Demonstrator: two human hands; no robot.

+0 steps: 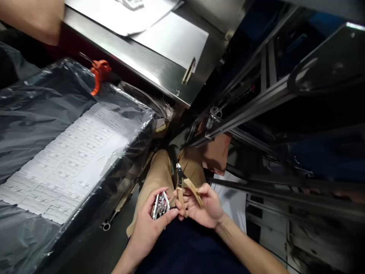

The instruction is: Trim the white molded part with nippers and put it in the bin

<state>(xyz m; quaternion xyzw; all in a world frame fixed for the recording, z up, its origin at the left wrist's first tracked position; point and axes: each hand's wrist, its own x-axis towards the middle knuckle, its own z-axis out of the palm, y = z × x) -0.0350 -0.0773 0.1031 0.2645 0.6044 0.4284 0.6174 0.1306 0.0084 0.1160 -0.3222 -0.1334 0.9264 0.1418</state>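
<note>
Head-worn view, facing steeply down, near

- Left hand: fingers curled round a bundle of small metal pieces.
- Right hand: holds pliers, tan handles spread, dark head pointing away from the body.
- Plastic-lined bin: patterned sheet lies inside along right edge; orange tool at the edge facing the counter.
- Counter: paper on top; slim tan tool near its near-right corner, type unclear.
</note>
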